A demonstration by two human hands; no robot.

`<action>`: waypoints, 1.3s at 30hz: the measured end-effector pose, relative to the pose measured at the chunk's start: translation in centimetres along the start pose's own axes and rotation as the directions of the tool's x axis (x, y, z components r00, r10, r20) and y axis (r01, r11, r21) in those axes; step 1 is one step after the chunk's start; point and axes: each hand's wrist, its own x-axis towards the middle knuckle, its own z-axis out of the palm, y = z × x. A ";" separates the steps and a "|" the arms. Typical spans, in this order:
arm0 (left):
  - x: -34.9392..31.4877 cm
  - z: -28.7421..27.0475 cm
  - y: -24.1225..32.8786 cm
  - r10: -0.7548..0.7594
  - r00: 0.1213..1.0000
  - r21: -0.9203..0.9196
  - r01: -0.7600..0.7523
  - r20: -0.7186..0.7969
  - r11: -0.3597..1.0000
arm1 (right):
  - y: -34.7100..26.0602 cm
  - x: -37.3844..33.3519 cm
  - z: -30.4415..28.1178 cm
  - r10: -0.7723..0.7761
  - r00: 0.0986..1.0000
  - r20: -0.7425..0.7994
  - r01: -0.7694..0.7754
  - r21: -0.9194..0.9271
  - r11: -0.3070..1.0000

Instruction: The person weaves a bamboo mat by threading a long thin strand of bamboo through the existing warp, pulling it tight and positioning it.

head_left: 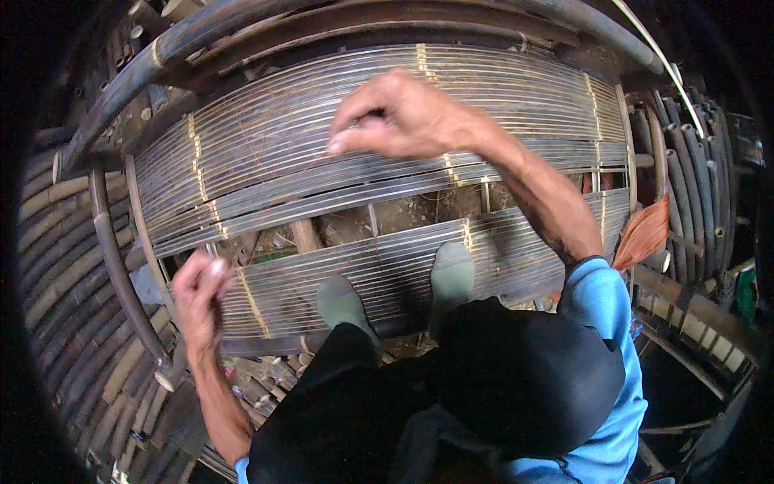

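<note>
Two hands over a slatted bamboo platform

Platform, two parts. The upper panel point(282, 137), the larger, lies beyond the feet; the lower panel point(516, 250) lies nearer the body. Thin slats run side by side in both, crossed by pale bands point(197, 161), which presumably keep them evenly spaced. An open gap between the panels shows a crossbar point(306, 236), likely there as support, and littered ground below.

Right hand point(395, 117), one. Raised above the upper panel, fingers bent into a narrow curl, thumb and forefinger tips close together, as if to handle something fine. Whether a strand sits between them cannot be told.

Left hand point(201, 286), one. Loosely curled and blurred, beside the left end of the lower panel, near the end strip point(145, 214). Contents or contact cannot be told. The wide spread of the arms seems to suit the platform's breadth.

Boots point(343, 300), grey-green, a pair. Set apart upon the lower panel, probably for balance and to weigh the slats down.

Red bundle point(645, 232), fibrous, one. At the platform's right end, perhaps put there to be within reach.

Poles point(701, 194), many. Stacked lengthwise at both sides, seemingly for storage.
</note>
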 end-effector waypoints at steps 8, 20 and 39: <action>-20.8 -24.2 -17.8 -0.342 0.716 -0.113 0.349 -0.609 0.930 | 10.9 -3.9 -4.5 0.250 0.952 -0.178 -0.262 -0.044 0.964; -29.6 -26.9 -21.5 0.251 0.700 0.720 0.525 -0.668 0.453 | 12.5 1.5 8.7 -0.089 0.995 -0.034 0.054 -0.577 0.815; 5.1 4.4 -2.2 0.264 0.951 0.285 -0.301 0.160 0.910 | 2.2 -2.9 2.0 0.031 0.998 0.054 -0.039 0.168 0.985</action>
